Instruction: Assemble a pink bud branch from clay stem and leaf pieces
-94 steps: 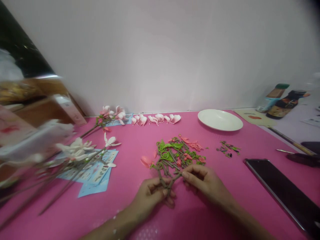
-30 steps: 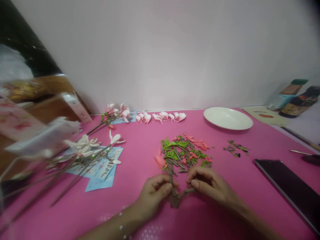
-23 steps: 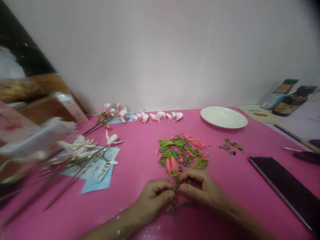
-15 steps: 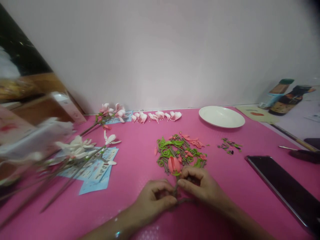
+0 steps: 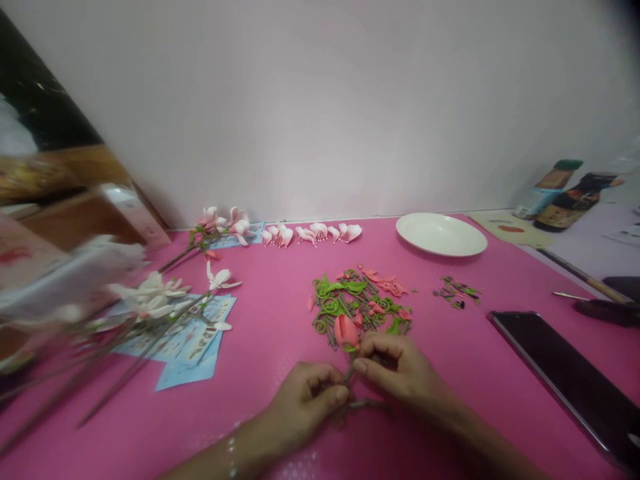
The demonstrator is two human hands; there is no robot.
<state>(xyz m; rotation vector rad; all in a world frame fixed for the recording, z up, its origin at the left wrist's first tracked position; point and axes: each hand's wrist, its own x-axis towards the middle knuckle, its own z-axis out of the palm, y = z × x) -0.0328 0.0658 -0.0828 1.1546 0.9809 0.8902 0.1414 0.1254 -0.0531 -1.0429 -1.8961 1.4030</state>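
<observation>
My left hand (image 5: 315,393) is closed, pinching a brown plastic flower stem (image 5: 349,375) between thumb and fingers. A side twig (image 5: 367,404) sticks out to the right below the thumb. At the top of the stem sits a coral-pink bud (image 5: 346,329) with a green base. My right hand (image 5: 393,363) is closed on the upper stem just under the bud; its fingertips are partly hidden. Behind the bud lies a pile of green, brown and coral plastic pieces (image 5: 333,305).
Pale pink petals (image 5: 320,231) line the wall side. At left lie white flower stems (image 5: 155,293), blue paper sheets (image 5: 193,375) and a pink flower branch (image 5: 220,227). A white plate (image 5: 441,235), small parts (image 5: 457,291), a phone (image 5: 560,380) and bottles (image 5: 570,200) stand or lie rightward.
The bud has turned slightly, and the side twig under my left thumb shows more clearly. Both hands keep their grip, and the view has shifted a little.
</observation>
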